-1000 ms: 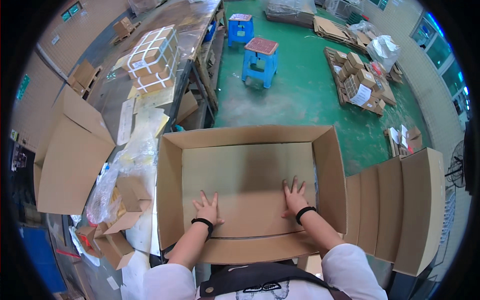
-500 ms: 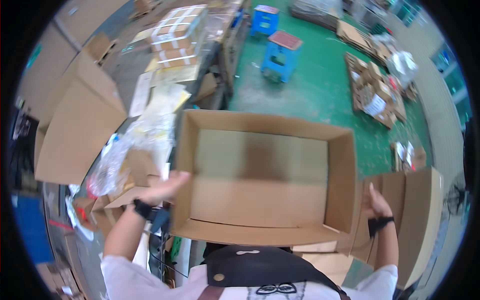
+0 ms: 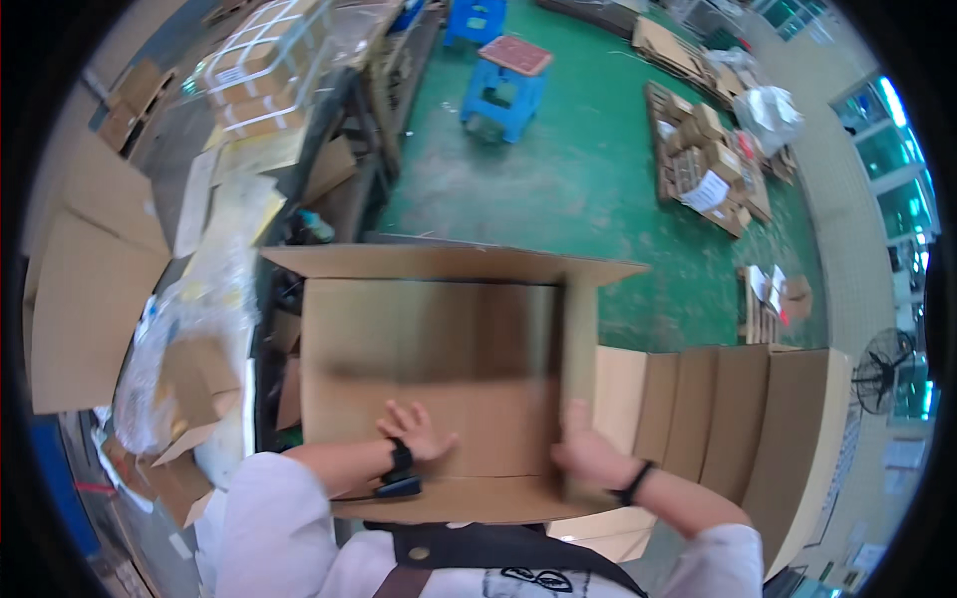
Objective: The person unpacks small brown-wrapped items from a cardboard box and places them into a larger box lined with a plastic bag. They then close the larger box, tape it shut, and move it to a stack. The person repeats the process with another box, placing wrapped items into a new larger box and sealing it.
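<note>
Long brown-topped workbench (image 3: 334, 95): runs along the left side; bears, toward the far end, brown cardboard boxes bound with white straps (image 3: 264, 70), just beside a pale yellow flat sheet (image 3: 261, 151).
Near stretch of workbench: bears crumpled clear plastic film (image 3: 189, 324) and, beside it, a small open brown cardboard box (image 3: 199, 379).
Glossy green floor (image 3: 449, 184): carries two upright blue plastic stools with reddish tops (image 3: 503, 90), one beyond the other, and a brown slatted wooden pallet (image 3: 665, 184).
Wooden pallet: holds small closed brown cardboard boxes (image 3: 716, 157), clustered close together.
</note>
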Motion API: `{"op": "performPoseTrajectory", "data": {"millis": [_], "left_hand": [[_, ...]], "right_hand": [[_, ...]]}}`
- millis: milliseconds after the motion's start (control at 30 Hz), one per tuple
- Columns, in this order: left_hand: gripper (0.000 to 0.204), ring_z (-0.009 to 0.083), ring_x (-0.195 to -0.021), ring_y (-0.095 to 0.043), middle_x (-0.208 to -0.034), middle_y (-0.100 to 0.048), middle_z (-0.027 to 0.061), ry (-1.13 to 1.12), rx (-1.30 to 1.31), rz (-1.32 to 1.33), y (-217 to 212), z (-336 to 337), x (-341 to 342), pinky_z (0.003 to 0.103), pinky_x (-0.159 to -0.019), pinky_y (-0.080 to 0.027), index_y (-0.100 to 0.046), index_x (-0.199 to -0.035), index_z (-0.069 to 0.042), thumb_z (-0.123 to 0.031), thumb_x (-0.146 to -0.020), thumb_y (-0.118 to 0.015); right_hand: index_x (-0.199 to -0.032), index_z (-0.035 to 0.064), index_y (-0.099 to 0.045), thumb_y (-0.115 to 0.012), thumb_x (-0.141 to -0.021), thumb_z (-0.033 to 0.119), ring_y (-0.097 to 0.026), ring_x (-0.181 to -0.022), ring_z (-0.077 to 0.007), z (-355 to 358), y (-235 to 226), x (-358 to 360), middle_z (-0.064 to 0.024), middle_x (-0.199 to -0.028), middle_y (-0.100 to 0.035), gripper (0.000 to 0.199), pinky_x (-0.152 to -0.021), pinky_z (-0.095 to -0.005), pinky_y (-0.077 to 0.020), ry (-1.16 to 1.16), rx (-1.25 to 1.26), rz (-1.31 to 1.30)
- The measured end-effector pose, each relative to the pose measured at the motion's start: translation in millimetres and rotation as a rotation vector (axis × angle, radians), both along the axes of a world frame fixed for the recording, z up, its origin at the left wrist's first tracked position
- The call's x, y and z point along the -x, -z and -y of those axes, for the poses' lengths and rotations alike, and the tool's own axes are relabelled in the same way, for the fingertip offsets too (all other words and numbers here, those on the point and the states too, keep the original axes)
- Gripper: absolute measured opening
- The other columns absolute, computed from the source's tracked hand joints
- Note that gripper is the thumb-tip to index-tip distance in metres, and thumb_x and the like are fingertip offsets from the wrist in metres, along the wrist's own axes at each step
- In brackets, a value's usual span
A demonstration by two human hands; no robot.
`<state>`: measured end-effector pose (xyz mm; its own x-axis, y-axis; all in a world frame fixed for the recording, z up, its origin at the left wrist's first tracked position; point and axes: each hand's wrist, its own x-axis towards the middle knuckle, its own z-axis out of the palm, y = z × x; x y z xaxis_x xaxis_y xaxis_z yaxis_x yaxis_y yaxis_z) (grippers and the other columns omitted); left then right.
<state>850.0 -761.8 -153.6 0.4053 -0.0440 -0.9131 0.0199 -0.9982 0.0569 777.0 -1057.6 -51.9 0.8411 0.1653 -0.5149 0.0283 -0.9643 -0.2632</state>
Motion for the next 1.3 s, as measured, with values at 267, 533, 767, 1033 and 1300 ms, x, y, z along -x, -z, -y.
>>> {"op": "performPoseTrajectory", "data": {"millis": [267, 533, 767, 1033, 1300], "left_hand": [[0.078, 0.0497, -0.134, -0.026, -0.149, -0.020, 0.0293, 0.116, 0.704, -0.433, -118, -56, -34, 0.073, -0.098, -0.024, -0.018, -0.147, -0.003, -0.054, -0.094, -0.042], [0.067, 0.0328, -0.141, -0.024, -0.154, -0.025, 0.0075, 0.349, 0.418, 0.751, -123, -53, 15, 0.070, -0.101, -0.023, -0.025, -0.148, -0.011, -0.043, -0.094, -0.049], [0.063, 0.0229, -0.144, -0.019, -0.156, -0.020, 0.0047, 0.297, 0.425, 0.856, 13, -59, 6, 0.056, -0.112, -0.018, -0.028, -0.148, -0.016, -0.048, -0.096, -0.042], [0.072, 0.0204, -0.145, -0.015, -0.157, -0.019, 0.0043, 0.044, 0.260, 1.136, 2, -155, 21, 0.046, -0.116, -0.011, -0.023, -0.150, -0.017, -0.052, -0.091, -0.047], [0.065, 0.0208, -0.145, -0.013, -0.156, -0.022, 0.0041, 0.119, 0.479, 1.210, 39, -174, -56, 0.048, -0.117, -0.005, -0.032, -0.146, -0.019, -0.052, -0.091, -0.045]], "right_hand": [[-0.144, 0.0088, -0.035, -0.053, -0.090, 0.047, -0.027, -0.134, -0.0510, 0, 50, -55, -0.0362, -0.141, -0.032, 0.068, -0.106, -0.0542, -0.0313, -0.594, 0.012, -0.391], [-0.127, 0.0015, -0.052, -0.061, -0.091, 0.025, -0.062, -0.102, -0.0373, 14, -152, -219, -0.0226, -0.117, -0.061, 0.044, -0.084, -0.0410, -0.0485, -0.102, -0.428, 0.389], [-0.134, 0.0029, -0.045, -0.057, -0.091, 0.037, -0.060, -0.102, -0.0393, -84, -53, -206, -0.0246, -0.117, -0.059, 0.056, -0.083, -0.0461, -0.0493, -0.243, -0.227, 0.136], [-0.147, 0.0016, -0.022, -0.047, -0.093, 0.035, -0.018, -0.137, -0.0497, -128, 94, -88, -0.0237, -0.154, -0.014, 0.069, -0.109, -0.0580, -0.0205, -0.293, 0.215, 0.227], [-0.112, -0.0008, -0.061, -0.054, -0.094, 0.017, -0.061, -0.091, -0.0170, -334, -165, -283, -0.0103, -0.098, -0.065, 0.026, -0.078, -0.0295, -0.0491, -0.391, -0.627, 0.044]]}}
